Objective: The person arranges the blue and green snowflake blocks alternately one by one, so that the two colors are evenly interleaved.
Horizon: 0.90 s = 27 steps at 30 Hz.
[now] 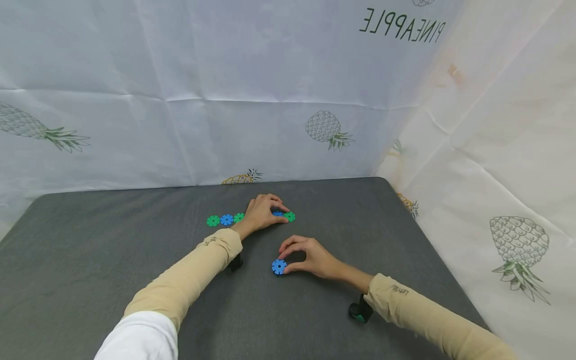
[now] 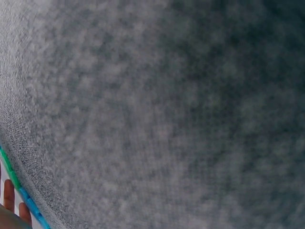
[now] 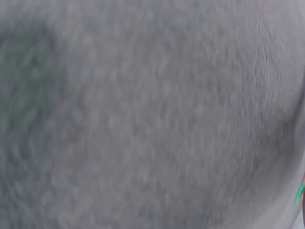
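A row of flat, notched plastic discs in green and blue lies toward the back of the table. At its left end are a green disc [image 1: 213,221] and a blue disc [image 1: 227,220]. My left hand [image 1: 261,212] covers the middle of the row, and its thumb and fingertips pinch the green disc [image 1: 290,216] at the right end, beside another blue disc [image 1: 278,214]. Nearer to me, my right hand [image 1: 315,257] pinches a single blue disc [image 1: 279,267] by its edge between thumb and fingers. In the left wrist view, green and blue discs [image 2: 33,207] show at the lower left.
The table [image 1: 135,260] has a dark grey cloth cover. White curtains [image 1: 225,60] printed with pineapples hang behind it and along the right. A dark wrist device [image 1: 360,310] sits under my right sleeve. A green sliver [image 3: 299,193] shows at the right wrist view's edge.
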Tool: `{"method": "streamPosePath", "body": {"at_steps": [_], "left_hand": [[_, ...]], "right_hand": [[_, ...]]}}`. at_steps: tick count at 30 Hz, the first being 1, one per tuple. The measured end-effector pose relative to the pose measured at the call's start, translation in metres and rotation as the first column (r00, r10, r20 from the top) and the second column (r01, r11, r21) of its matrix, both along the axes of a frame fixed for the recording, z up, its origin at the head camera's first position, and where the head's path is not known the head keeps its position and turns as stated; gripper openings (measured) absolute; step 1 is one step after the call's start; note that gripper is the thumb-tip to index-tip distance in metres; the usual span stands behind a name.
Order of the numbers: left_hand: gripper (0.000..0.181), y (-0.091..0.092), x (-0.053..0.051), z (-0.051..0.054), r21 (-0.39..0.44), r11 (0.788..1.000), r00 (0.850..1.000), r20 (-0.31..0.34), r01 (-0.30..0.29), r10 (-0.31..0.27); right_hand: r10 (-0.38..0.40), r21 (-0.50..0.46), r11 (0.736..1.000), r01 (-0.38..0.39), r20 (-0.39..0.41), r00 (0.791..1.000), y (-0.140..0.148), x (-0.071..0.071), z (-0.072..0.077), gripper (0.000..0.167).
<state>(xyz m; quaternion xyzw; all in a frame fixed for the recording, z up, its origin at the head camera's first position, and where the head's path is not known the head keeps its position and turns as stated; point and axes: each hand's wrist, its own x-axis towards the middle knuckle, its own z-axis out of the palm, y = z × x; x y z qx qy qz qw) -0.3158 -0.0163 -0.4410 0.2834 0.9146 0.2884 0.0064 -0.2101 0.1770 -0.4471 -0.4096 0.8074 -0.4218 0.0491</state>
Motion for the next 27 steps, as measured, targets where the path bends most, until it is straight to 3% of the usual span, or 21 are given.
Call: {"method": "streamPosePath", "body": {"at_steps": [8, 12, 19, 27], "left_hand": [[0.033, 0.0, -0.003, -0.003, -0.005, 1.0, 1.0, 0.007, -0.007, 0.007], [0.033, 0.001, -0.002, -0.003, -0.005, 1.0, 1.0, 0.012, -0.013, 0.014], [0.033, 0.001, 0.0, 0.0, -0.01, 1.0, 1.0, 0.02, -0.018, 0.018], [0.033, 0.002, -0.002, -0.002, -0.01, 1.0, 0.999, 0.028, -0.019, 0.019]], "right_hand": [[-0.128, 0.024, 0.992, 0.127, 0.056, 0.99, 0.013, -0.008, 0.015, 0.025], [-0.18, 0.019, 0.984, 0.179, 0.078, 0.981, 0.024, -0.022, 0.007, 0.024], [-0.199, -0.06, 0.976, 0.208, 0.137, 0.97, 0.035, -0.035, 0.007, 0.022], [-0.244, -0.04, 0.967, 0.252, 0.148, 0.959, 0.036, -0.036, 0.033, 0.022]]}}
